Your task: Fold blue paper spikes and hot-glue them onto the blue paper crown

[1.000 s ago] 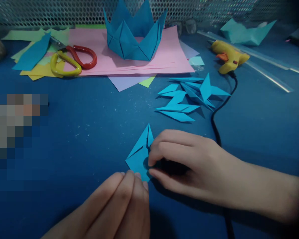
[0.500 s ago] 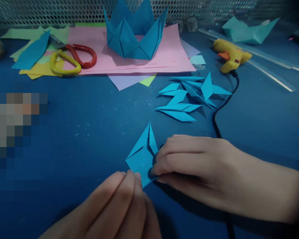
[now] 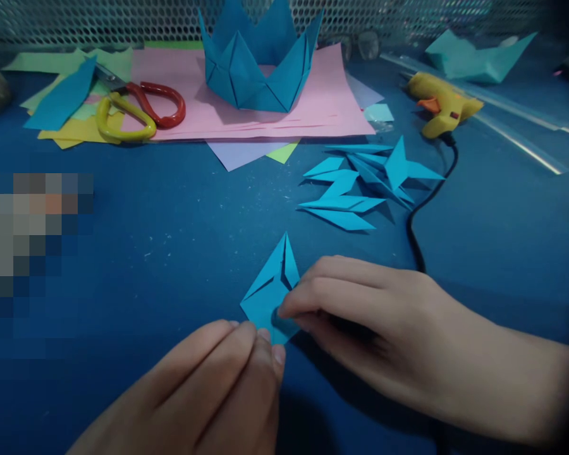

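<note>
A small blue sheet of origami paper point(image 3: 265, 302) lies on the table between my hands, its top corner pointing away from me and two flaps folded in toward the middle. My left hand point(image 3: 218, 379) is closed at its near end, fingertips bunched on the lower edge. From the right, my right hand point(image 3: 360, 316) bends over the paper, its fingertips closed on the right side. Both thumbs' grip is partly hidden. Beyond my right hand rests a group of folded blue paper pieces point(image 3: 341, 203).
A blue paper crown point(image 3: 260, 88) stands on pink sheets point(image 3: 171, 129) at the back. Scissors with red and yellow handles point(image 3: 126, 129) lie left of it. A yellow glue gun point(image 3: 439, 104), its black cord point(image 3: 415, 234), clear glue sticks point(image 3: 526, 148) and a pale green paper boat point(image 3: 483, 60) are at right.
My right fingertips have shifted left and slightly up over the paper. The left hand has moved a little left, and its thumb tip now shows beside the lower edge.
</note>
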The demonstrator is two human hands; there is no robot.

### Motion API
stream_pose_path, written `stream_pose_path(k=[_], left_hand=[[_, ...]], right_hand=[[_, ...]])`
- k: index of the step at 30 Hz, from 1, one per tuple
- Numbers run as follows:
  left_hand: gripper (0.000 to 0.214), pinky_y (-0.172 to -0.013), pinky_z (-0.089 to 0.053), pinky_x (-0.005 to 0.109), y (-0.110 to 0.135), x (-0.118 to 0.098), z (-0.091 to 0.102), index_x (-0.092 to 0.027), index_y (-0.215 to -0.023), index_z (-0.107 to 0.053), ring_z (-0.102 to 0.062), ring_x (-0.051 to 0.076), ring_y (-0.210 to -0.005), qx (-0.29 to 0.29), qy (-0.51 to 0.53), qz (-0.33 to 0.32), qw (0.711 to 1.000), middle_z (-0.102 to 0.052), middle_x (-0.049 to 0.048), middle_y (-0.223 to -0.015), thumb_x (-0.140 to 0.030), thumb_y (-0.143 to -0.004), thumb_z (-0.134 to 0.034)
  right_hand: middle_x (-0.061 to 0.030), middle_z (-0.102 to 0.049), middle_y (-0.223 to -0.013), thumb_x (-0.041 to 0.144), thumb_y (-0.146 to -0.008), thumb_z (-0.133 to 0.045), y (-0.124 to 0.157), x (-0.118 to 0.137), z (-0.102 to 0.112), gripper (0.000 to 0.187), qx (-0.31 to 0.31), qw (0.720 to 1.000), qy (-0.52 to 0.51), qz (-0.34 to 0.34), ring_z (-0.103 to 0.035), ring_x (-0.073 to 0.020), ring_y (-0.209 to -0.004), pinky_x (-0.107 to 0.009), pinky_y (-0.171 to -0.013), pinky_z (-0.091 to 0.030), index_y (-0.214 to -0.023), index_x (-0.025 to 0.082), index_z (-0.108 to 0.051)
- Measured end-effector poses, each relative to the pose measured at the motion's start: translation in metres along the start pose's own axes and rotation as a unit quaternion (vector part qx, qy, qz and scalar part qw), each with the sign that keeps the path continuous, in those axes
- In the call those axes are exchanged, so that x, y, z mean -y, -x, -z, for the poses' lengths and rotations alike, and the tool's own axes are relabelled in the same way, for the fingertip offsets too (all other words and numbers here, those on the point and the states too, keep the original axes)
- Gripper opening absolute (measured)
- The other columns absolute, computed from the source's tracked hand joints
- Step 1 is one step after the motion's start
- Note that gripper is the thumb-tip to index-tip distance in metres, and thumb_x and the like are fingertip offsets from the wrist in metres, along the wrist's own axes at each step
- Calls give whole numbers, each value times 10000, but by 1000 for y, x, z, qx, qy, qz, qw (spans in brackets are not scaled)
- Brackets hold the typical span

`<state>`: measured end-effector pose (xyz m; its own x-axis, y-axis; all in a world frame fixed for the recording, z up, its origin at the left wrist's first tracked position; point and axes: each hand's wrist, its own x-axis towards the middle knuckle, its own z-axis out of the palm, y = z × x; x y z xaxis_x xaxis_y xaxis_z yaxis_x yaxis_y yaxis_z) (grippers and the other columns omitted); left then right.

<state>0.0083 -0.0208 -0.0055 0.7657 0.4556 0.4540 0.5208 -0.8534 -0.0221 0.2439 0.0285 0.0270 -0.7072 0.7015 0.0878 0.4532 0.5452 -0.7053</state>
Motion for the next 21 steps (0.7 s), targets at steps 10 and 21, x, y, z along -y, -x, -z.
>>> stream_pose_path(k=[10, 21], left_hand=[[247, -1184, -317, 277, -8, -3, -3, -194, -1011, -655, -563, 122, -1098, -13, 30, 49, 998, -648, -35, -1124, -111, -959, -428], [365, -986, -544, 207, 5, -1, 5, -206, -1260, -613, -659, 164, -1126, 71, 23, -17, 997, -643, -19, -1308, -173, -959, -410]], right_hand=[[-35, -658, -861, 93, -969, -487, -2, -5, -2, 174, -8, 1000, 8, 24, -597, -124, -787, -213, -689, -487, -943, 144, -652], [-33, -620, -883, 100, -969, -479, -7, -6, -1, 191, 22, 999, 16, 29, -562, -131, -804, -231, -723, -455, -954, 141, -664]])
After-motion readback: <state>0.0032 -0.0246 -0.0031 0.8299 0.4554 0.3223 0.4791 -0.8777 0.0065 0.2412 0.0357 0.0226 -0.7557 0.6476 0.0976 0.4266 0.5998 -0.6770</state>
